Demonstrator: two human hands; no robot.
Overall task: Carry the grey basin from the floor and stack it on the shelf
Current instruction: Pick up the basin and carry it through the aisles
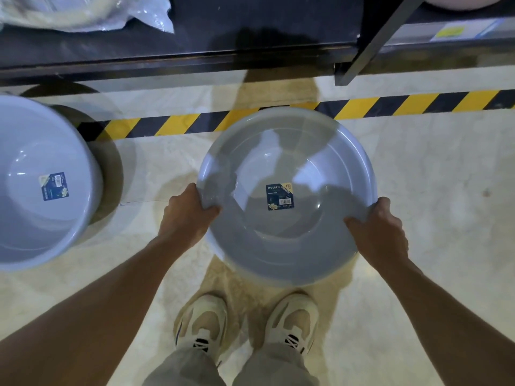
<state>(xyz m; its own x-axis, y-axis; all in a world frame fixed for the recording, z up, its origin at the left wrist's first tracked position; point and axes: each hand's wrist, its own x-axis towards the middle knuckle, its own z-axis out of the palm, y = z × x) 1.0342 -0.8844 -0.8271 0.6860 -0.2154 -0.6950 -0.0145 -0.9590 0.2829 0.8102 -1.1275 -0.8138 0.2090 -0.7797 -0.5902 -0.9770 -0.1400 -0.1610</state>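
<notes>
A round grey basin [287, 151] with a blue label inside hangs above the floor in front of me, held level over my shoes. My left hand [185, 215] grips its near-left rim, thumb inside. On the near-right rim my right hand [379, 232] is closed the same way. The dark shelf [195, 43] runs across the top of the view, beyond the striped tape.
A second grey basin [36, 185] stands on the floor at the left. Yellow-black tape [418, 103] crosses the pale floor before the shelf. A plastic-wrapped package [83, 12] lies on the shelf at the top left; a dark slanted post [376, 37] stands at the right.
</notes>
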